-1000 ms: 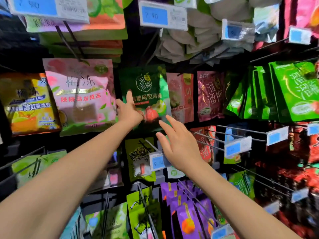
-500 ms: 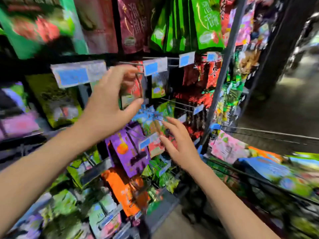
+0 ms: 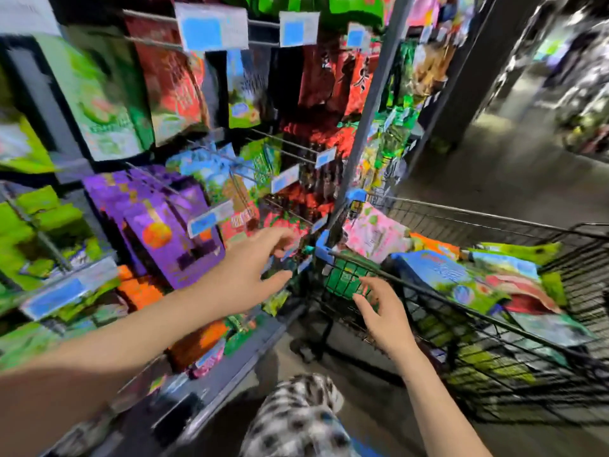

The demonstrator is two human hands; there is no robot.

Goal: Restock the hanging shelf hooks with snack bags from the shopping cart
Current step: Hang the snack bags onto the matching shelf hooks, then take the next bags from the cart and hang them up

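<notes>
A black wire shopping cart [image 3: 494, 328] stands at the right, piled with snack bags: a pink one [image 3: 375, 234], a blue one [image 3: 438, 270] and a green one [image 3: 346, 278] at its near corner. My right hand [image 3: 382, 315] hovers open at the cart's near rim, fingers spread just below the green bag, holding nothing. My left hand [image 3: 253, 268] reaches out open in front of the lower shelf hooks [image 3: 290, 148], also holding nothing. Purple bags [image 3: 158, 222] and red bags [image 3: 329, 77] hang on the rack. The whole view is motion-blurred.
Blue-and-white price tags [image 3: 211, 29] stick out on hook ends toward me. A grey upright post [image 3: 369, 103] marks the rack's right edge, next to the cart's blue corner [image 3: 324, 242]. An aisle floor [image 3: 494, 179] opens beyond the cart. Patterned clothing [image 3: 296, 420] shows below.
My view has swung down and to the right, from the upper hanging bags to the cart. Both hands have left the hooks and dropped toward the cart's near corner, with nothing in them.
</notes>
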